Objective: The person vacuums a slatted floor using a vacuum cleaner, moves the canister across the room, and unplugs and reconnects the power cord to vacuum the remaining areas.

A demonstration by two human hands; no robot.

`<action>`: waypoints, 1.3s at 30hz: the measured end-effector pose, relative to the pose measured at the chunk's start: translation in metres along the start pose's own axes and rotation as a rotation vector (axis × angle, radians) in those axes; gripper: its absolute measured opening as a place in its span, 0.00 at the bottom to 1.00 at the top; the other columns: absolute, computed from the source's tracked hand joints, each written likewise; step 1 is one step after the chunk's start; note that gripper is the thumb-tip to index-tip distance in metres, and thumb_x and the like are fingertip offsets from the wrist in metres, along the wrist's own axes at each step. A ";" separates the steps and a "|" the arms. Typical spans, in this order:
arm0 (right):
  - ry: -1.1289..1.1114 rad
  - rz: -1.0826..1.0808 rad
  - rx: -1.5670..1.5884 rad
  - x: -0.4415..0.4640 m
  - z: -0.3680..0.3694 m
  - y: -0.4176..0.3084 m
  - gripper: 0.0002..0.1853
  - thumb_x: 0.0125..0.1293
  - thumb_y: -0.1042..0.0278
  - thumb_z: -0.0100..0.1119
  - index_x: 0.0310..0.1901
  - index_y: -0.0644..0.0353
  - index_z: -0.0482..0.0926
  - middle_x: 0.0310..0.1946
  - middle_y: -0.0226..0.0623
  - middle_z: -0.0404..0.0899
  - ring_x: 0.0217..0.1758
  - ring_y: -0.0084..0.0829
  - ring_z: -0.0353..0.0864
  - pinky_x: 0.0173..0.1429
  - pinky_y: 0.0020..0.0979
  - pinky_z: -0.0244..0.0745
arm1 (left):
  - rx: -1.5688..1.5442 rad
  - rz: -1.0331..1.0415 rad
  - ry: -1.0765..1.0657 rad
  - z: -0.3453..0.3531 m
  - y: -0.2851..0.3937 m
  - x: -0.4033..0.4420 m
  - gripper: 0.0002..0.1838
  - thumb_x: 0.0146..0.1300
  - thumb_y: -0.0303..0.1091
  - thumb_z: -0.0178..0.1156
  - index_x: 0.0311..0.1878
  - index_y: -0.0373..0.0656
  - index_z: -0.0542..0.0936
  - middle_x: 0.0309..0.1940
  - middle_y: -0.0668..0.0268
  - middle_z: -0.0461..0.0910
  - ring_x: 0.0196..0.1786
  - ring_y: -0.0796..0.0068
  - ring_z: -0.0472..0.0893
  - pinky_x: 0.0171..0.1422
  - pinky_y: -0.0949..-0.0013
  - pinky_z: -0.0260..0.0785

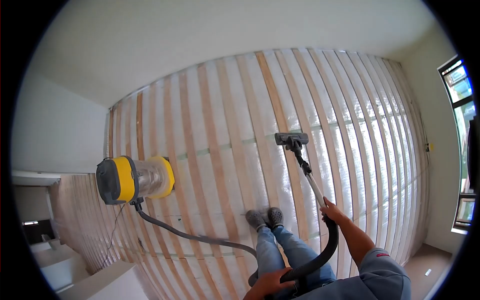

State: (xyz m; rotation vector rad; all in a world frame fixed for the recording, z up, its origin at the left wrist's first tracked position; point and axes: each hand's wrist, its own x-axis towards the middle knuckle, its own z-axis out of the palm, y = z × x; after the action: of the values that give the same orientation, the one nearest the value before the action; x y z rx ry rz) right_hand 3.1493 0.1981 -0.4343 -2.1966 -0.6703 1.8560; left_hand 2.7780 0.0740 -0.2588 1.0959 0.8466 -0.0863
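My right hand (332, 210) is wrapped round the upper end of a vacuum cleaner wand (314, 186), where the hose joins it. At the wand's far end a dark floor head (291, 139) rests on the battens and silvery sheeting. The black corrugated hose (327, 250) curves from that grip down across my thighs. In front of my body my left hand (272, 285) closes round the hose near my lap. From there the hose runs left to the yellow and black vacuum cleaner (136, 179) with a see-through drum.
Wooden battens (210, 120) run in parallel over reflective foil sheeting (345, 145). A thin cord (111, 240) trails behind the vacuum cleaner. White block-like pieces (117, 285) stand at lower left. White walls bound the floor, and a dark-framed window (457, 105) is at right.
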 end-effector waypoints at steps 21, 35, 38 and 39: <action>0.091 -0.295 -0.216 0.307 0.149 -0.479 0.36 0.64 0.70 0.57 0.74 0.61 0.60 0.27 0.43 0.77 0.23 0.34 0.81 0.27 0.36 0.80 | -0.062 -0.137 0.620 -0.458 0.077 0.079 0.36 0.59 0.61 0.66 0.63 0.44 0.76 0.47 0.56 0.85 0.49 0.55 0.85 0.56 0.60 0.75; 0.037 -0.296 -0.219 0.677 0.211 -0.739 0.19 0.67 0.70 0.56 0.58 0.63 0.68 0.32 0.44 0.73 0.22 0.40 0.78 0.24 0.39 0.79 | -0.131 -0.165 0.768 -0.672 0.186 0.320 0.34 0.63 0.54 0.67 0.60 0.35 0.72 0.44 0.51 0.83 0.43 0.55 0.86 0.48 0.62 0.81; -0.017 -0.448 -0.466 0.747 0.204 -0.729 0.19 0.66 0.67 0.54 0.55 0.66 0.68 0.36 0.55 0.79 0.37 0.51 0.82 0.41 0.44 0.81 | -0.226 -0.175 0.809 -0.684 0.191 0.339 0.32 0.60 0.50 0.70 0.58 0.36 0.73 0.39 0.55 0.82 0.39 0.57 0.84 0.47 0.62 0.76; -0.036 -0.501 -0.543 0.744 0.207 -0.728 0.19 0.66 0.66 0.53 0.54 0.68 0.68 0.37 0.59 0.80 0.42 0.55 0.84 0.46 0.45 0.81 | -0.247 -0.180 0.802 -0.690 0.196 0.340 0.32 0.60 0.49 0.70 0.58 0.36 0.72 0.39 0.55 0.82 0.39 0.57 0.84 0.47 0.61 0.76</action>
State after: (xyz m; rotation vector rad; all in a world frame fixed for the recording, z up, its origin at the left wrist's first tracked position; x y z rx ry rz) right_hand 2.8767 1.1459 -0.8262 -1.9883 -1.7144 1.5719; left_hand 2.7169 0.8396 -0.4584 0.8062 1.6253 0.3235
